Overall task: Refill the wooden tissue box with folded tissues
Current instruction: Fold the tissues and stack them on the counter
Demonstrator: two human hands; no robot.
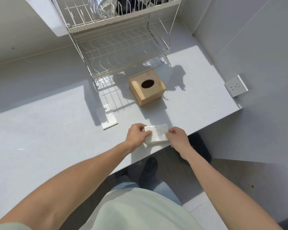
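A wooden tissue box (146, 87) with a dark oval hole in its closed lid stands on the white counter (48, 130), past my hands. Near the counter's front edge lies a white tissue (158, 134), partly folded. My left hand (137, 136) pinches its left edge and my right hand (177, 138) pinches its right edge. A second folded tissue (106, 116) lies flat to the left, partly in shadow, untouched.
A two-tier white wire dish rack (121, 50) stands behind the box, with foil and dark items on its upper shelf. A wall socket (236, 86) sits on the right wall. The counter ends just right of my right hand; the floor and my shoe show below.
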